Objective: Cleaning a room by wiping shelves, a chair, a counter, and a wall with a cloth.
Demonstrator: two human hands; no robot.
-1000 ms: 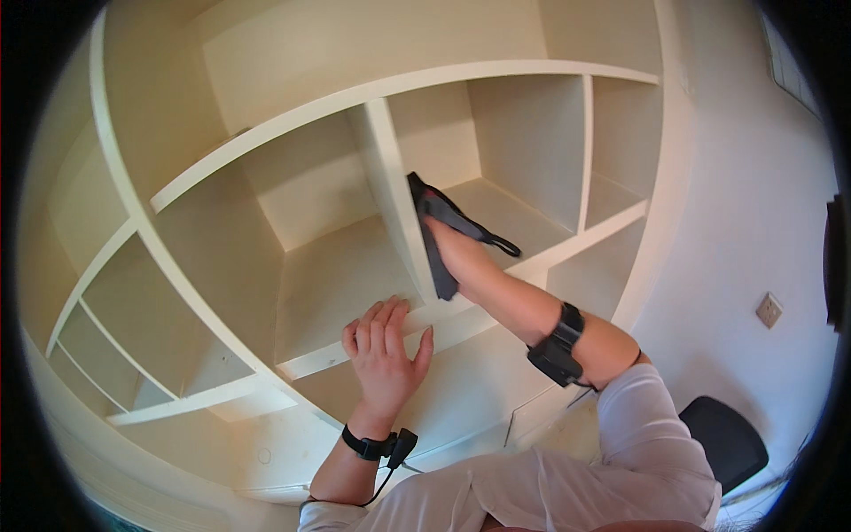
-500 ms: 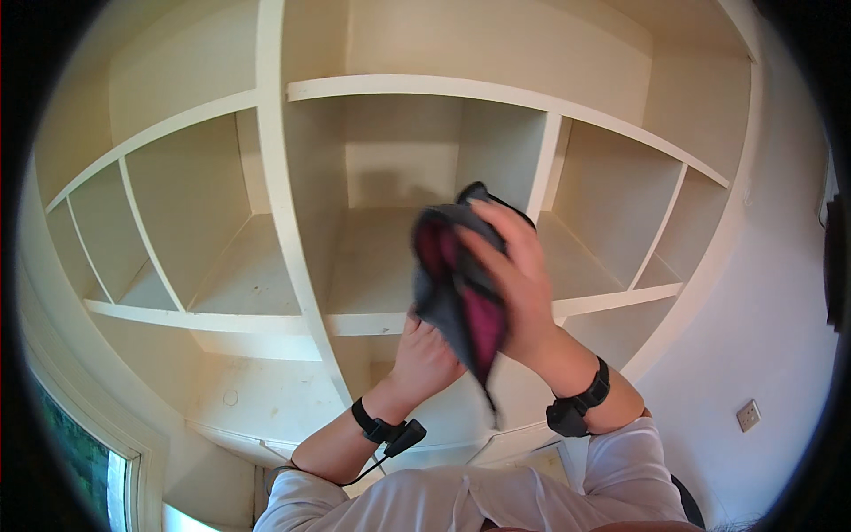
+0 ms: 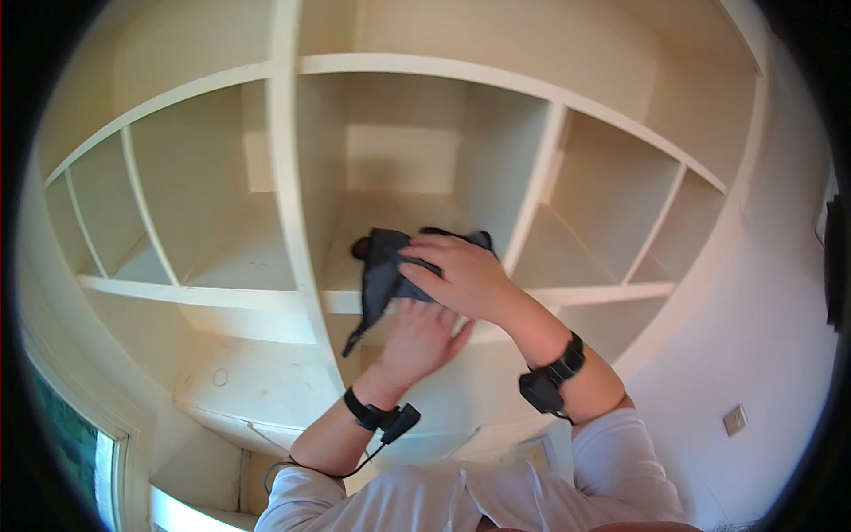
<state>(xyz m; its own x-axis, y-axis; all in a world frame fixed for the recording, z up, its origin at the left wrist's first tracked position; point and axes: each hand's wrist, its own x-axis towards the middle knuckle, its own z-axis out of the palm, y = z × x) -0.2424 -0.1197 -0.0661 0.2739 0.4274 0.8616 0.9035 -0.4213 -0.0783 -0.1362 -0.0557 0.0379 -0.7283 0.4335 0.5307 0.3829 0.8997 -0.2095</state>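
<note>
My right hand (image 3: 465,279) grips a dark grey cloth (image 3: 379,279) with a small dark red patch at its left end, pressed at the front of the middle cubby (image 3: 386,204) in the white built-in shelving. A pointed corner of the cloth hangs over the front edge. Just below it, my left hand (image 3: 417,346) reaches up to that edge with fingers stretched out, their tips partly hidden under the cloth. Black straps with boxes and cables are on both my forearms.
More white cubbies (image 3: 195,151) surround the middle one, with a lower ledge (image 3: 248,372) at left. A window (image 3: 75,443) is at the lower left. A pale wall with a socket (image 3: 736,418) and a dark object (image 3: 833,266) are at the right.
The view has swung to face the middle cubby squarely. My right hand has taken the cloth from the right-hand divider, lifted it, and now lowered it leftward onto the middle cubby's front.
</note>
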